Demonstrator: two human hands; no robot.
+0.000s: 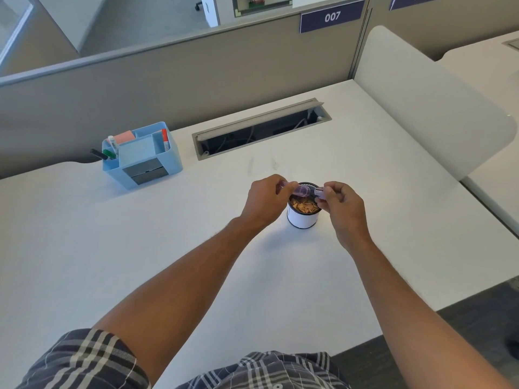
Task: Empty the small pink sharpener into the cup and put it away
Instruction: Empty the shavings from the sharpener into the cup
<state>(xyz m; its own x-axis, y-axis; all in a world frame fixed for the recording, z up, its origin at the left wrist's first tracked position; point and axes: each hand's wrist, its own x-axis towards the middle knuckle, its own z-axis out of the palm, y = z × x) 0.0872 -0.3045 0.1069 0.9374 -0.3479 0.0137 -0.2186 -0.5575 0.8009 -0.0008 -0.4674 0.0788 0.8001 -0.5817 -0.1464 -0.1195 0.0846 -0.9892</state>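
I have the small pink sharpener (302, 190) pinched from both ends right over the cup (302, 213) — left hand (265, 202) in a closed grip on the clear shavings case, right hand (338, 202) in a closed grip on the cap end. The cup looks nearly full of shavings, so a sharp tug could scatter curls past the rim, or my knuckles could knock it over. The white table (140, 234) is bare apart from a blue desk organizer (146, 158) at far left — probably where the sharpener goes — and an open cable tray (261, 129); grey cubicle partitions (168, 80) stand behind.

head-worn view, looking down at desk (140, 248)
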